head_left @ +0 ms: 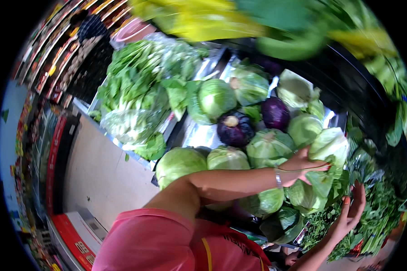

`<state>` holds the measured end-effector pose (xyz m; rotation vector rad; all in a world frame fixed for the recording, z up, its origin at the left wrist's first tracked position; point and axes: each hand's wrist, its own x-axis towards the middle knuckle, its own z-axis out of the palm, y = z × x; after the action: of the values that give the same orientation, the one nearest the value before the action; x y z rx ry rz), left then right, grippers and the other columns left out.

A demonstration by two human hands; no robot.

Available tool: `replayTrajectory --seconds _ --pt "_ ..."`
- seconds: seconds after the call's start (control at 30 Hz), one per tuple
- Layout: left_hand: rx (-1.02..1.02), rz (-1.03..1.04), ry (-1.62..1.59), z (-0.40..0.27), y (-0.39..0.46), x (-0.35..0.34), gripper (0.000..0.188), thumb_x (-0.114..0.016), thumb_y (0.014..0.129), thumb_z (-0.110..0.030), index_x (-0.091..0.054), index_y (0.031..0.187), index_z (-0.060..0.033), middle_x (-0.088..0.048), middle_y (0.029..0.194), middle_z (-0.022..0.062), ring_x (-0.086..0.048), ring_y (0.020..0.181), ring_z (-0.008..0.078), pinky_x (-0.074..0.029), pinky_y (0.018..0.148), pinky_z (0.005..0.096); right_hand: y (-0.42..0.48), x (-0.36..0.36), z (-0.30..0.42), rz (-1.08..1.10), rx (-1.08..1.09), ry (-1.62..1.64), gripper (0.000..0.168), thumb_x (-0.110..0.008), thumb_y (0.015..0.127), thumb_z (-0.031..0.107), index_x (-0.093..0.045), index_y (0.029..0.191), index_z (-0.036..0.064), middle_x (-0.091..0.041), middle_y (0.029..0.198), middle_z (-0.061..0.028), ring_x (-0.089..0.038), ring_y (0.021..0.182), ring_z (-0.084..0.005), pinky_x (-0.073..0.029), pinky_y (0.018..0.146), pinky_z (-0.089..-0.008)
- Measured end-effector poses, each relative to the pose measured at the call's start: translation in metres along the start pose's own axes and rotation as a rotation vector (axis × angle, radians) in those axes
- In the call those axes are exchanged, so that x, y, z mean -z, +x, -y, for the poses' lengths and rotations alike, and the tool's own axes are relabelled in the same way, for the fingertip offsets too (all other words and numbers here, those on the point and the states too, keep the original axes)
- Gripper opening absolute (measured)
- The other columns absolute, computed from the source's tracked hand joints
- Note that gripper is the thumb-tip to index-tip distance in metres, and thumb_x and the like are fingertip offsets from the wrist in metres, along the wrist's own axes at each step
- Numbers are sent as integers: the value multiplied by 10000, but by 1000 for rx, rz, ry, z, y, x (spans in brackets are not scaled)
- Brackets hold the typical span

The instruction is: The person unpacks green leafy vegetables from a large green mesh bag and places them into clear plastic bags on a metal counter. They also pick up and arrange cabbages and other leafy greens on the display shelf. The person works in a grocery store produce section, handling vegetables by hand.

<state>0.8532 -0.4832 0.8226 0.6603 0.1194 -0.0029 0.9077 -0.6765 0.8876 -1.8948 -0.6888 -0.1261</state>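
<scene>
My left hand (302, 167), with a bracelet at the wrist, reaches across the cabbages and grips leafy greens (329, 176) with a thin stalk by its fingers. A pale green cabbage (329, 144) lies just beyond those fingers. My right hand (354, 205) is raised at the lower right, fingers apart and holding nothing, over bunched leafy herbs (376, 210). Around my left arm sit several green cabbages (269, 145) and two purple cabbages, one (235, 128) stem up, the other (275, 113) beside it.
Leafy greens (132, 78), partly in clear plastic, fill the display's left side. A pink tub (134, 30) stands behind them. Blurred yellow and green produce or wrapping (196, 20) crosses the top. A person (91, 28) is by the far shelves; a red-and-white case (76, 240) is lower left.
</scene>
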Motion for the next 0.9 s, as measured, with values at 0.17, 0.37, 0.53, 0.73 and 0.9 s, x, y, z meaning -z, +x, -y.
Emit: replayTrajectory --seconds 0.17,0.37,0.53,0.73,0.9 --pt "35 -66 -7 -74 -188 60 558 -609 807 -164 -320 1280 -105 -525 1090 21 -533 922 125 -488 748 340 -58 -115 76 334 126 151 880 -639 722 463 -233 1354 4 -274 1380 -182 -297 1261 -290 -238 1021 -409" --pt "-144 -253 53 -101 -425 162 596 -631 771 -92 -341 1292 -93 -551 1066 21 -532 878 52 -449 673 210 -197 -287 168 1000 -371 615 948 -719 677 372 -179 1379 33 -248 1396 -149 -321 1238 -246 -295 990 -357" --pt "-71 -581 -94 -84 -604 248 532 -637 777 -107 -397 1251 -71 -550 1071 20 -539 927 66 -496 612 185 -321 -431 205 1552 -349 377 967 -769 618 215 -186 1366 27 -329 1335 -139 -388 1182 -232 -344 953 -331" --pt "-92 -922 -94 4 -693 354 598 -644 799 -209 -324 1274 -39 -522 1106 62 -515 996 121 -494 726 232 -466 -541 192 1620 -2 -118 535 -755 631 203 -506 1054 -10 -588 939 -172 -573 881 -280 -444 773 -350" --pt "-64 -1038 -70 7 -709 399 697 -605 803 -369 -250 1327 -78 -455 1196 108 -505 1032 177 -512 719 338 -494 -620 131 1674 -511 223 444 -676 700 -5 -489 1102 24 -573 1009 -53 -556 887 -156 -460 761 -289"
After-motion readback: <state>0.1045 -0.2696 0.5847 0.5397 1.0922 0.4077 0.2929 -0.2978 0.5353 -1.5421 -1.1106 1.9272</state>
